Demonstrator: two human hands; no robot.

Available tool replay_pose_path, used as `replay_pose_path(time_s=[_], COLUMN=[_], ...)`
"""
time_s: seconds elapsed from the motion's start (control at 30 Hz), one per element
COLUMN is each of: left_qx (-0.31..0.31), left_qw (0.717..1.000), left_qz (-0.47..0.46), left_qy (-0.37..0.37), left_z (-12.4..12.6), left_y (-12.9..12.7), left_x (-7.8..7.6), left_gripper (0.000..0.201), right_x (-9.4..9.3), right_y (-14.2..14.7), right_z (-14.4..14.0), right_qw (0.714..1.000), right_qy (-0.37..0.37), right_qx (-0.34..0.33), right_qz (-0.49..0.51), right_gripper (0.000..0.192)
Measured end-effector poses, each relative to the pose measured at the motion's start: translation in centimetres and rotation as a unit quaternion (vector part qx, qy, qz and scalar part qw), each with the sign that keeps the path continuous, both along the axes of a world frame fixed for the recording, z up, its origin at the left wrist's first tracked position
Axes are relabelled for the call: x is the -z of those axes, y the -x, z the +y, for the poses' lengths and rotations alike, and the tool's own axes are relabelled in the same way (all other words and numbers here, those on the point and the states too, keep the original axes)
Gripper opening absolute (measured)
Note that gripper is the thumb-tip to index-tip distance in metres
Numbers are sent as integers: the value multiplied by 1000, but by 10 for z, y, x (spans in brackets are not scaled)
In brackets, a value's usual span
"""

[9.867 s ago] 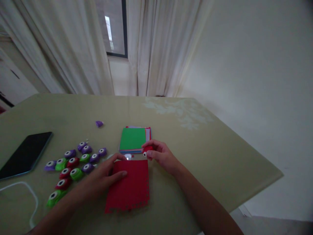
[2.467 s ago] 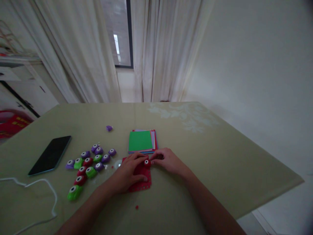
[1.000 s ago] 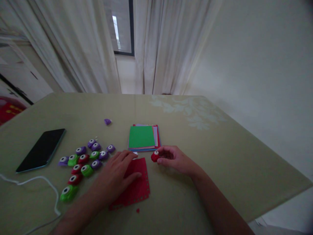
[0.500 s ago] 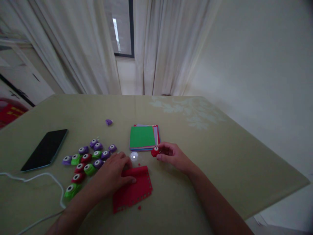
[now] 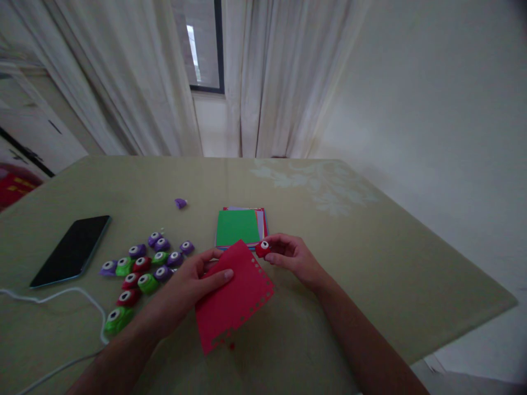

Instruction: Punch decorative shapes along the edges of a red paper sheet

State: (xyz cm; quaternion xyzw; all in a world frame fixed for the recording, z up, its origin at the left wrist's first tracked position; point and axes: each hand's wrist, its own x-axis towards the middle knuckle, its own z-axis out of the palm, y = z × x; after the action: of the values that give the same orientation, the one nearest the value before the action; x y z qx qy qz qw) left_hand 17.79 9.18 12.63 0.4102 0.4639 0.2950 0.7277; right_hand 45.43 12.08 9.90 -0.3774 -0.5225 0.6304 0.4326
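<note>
One red sheet [image 5: 233,299] at lower centre, clamped in the left hand [image 5: 190,285]! One red punch [image 5: 262,250], right of centre, pinched in the right hand [image 5: 297,259]! Lower left, a cluster: seven purple punches [image 5: 137,252], four green punches [image 5: 147,284], three other red punches [image 5: 128,299].

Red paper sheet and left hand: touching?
Touching. The head view shows it: the left hand has its thumb laid over the face of the red paper sheet, near its left edge.
</note>
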Motion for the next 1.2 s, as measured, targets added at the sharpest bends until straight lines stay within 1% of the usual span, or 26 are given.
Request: replay_pose_path(time_s=[0.1, 0.23, 0.37, 0.77, 0.9, 1.03, 1.13, 1.2], left_qx=[-8, -13, -6, -6, 5, 21, 54, 77], left_qw=[1000, 1000, 1000, 1000, 1000, 1000, 997, 992], left_qz=[-20, -18, -17, -8, -10, 17, 55, 83], left_qy=[16, 16, 15, 18, 14, 3, -26, -56], left_z=[-2, -2, -2, -1, -1, 1, 4, 6], left_y=[-2, -3, -3, -4, -3, -1, 3, 6], left_x=[1, 2, 2, 2, 4, 7, 11, 16], left_gripper=[59, 59, 59, 60, 59, 62, 59, 54], right_x=[-1, 0, -2, -2, -2, 1, 1, 0], right_y=[1, 3, 4, 5, 5, 5, 5, 6], right_z=[0, 0, -2, -3, -2, -1, -1, -2], right_qw=[1000, 1000, 1000, 1000, 1000, 1000, 999, 996], right_qy=[-6, -13, -16, -8, -3, 6, 13, 7], right_qx=[0, -4, -4, -11, -6, -2, -31, -52], right_qz=[6, 12, 9, 7, -11, -18, -41, -71], right_gripper=[34, 32, 30, 35, 36, 40, 42, 36])
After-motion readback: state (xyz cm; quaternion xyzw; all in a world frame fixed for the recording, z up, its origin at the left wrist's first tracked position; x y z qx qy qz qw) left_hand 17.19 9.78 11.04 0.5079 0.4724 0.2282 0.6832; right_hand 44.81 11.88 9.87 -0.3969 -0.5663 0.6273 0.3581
